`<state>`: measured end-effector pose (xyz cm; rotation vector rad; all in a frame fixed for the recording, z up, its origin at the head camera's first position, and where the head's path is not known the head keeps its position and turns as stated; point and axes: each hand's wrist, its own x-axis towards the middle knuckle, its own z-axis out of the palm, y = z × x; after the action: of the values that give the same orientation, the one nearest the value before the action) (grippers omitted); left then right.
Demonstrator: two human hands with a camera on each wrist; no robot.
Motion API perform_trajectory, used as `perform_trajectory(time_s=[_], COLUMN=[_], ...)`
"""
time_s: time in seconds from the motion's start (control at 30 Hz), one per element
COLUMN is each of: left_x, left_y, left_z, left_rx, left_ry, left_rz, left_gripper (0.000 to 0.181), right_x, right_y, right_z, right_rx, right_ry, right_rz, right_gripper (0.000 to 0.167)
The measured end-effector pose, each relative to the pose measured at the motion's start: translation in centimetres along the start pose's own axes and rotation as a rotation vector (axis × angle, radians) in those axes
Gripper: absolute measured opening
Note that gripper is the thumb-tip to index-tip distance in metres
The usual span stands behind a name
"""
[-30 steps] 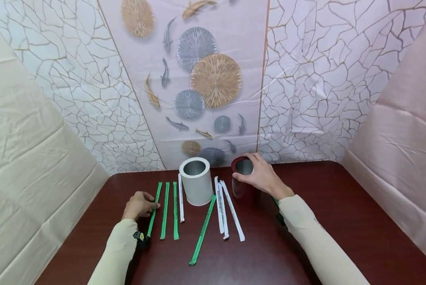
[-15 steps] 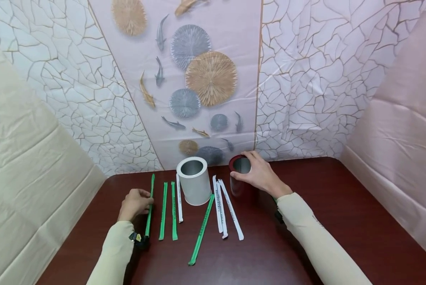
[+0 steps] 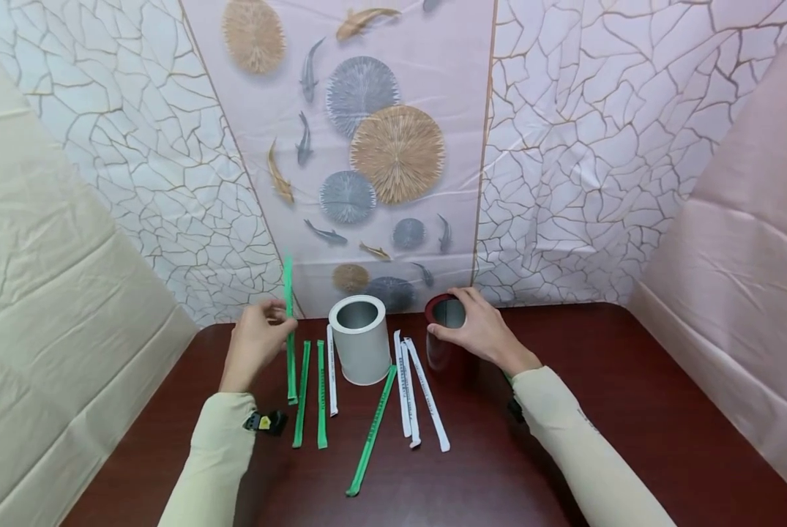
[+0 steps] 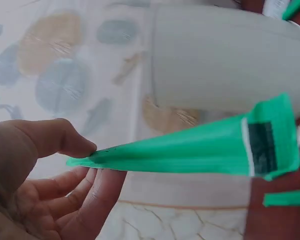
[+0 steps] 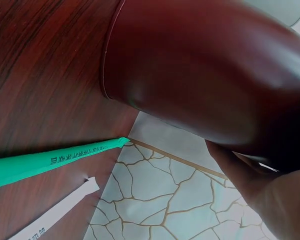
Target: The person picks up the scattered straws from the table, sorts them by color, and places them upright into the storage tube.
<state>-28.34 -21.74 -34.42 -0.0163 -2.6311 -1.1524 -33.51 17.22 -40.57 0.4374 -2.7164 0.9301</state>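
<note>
My left hand (image 3: pixel 256 340) pinches a long green paper packet (image 3: pixel 291 366) between thumb and fingers, holding it upright above the table's left part. In the left wrist view the thumb and fingers of the left hand (image 4: pixel 65 175) grip one end of the green packet (image 4: pixel 200 150), whose other end points toward the white cylinder (image 4: pixel 225 60). My right hand (image 3: pixel 488 333) grips the rim of a dark red cylinder (image 3: pixel 438 355), thumb at the near side. The right wrist view shows the red cylinder (image 5: pixel 200 70) standing on the table, with part of the right hand (image 5: pixel 275 200) against it.
The white cylinder (image 3: pixel 363 355) stands mid-table. Left of it lie two green packets (image 3: pixel 322 395) and a white one (image 3: pixel 332 373). A slanted green packet (image 3: pixel 372 432) lies in front, and several white packets (image 3: pixel 427 395) lie between the cylinders. Patterned cloth (image 3: pixel 551 183) hangs behind.
My left hand has raised the leftmost green packet off the table, moving it up and away from me. The right hand stays on the red cylinder's rim.
</note>
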Motion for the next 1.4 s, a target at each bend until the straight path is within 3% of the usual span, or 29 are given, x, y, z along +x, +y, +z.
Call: perform_trajectory(time_s=[0.27, 0.57, 0.77, 0.9, 1.27, 1.4], left_x=[0.8, 0.6, 0.6, 0.7, 1.5, 1.6], left_y=[4.1, 7.4, 9.4, 10.7, 13.6, 13.8], left_z=[0.6, 3.1, 4.8, 6.0, 9.5, 11.3], left_rx=[-0.145, -0.304, -0.487, -0.553, -0.609, -0.544], left_ry=[0.046, 0.053, 0.025, 0.019, 0.050, 0.033], left_rz=[0.111, 0.237, 0.273, 0.294, 0.425, 0.457], left_gripper=[0.045, 0.037, 0.039, 0.034, 0.020, 0.015], right_x=[-0.1, -0.2, -0.2, -0.3, -0.1, 0.0], right_y=[0.2, 0.3, 0.4, 0.3, 0.0, 0.0], right_z=[0.0, 0.1, -0.1, 0.0, 0.1, 0.3], right_rx=[0.006, 0.003, -0.004, 0.000, 0.001, 0.005], right_ry=[0.022, 0.015, 0.022, 0.015, 0.028, 0.028], right_rz=[0.001, 0.003, 0.007, 0.005, -0.002, -0.002], right_gripper=[0.095, 0.096, 0.096, 0.097, 0.094, 0.092])
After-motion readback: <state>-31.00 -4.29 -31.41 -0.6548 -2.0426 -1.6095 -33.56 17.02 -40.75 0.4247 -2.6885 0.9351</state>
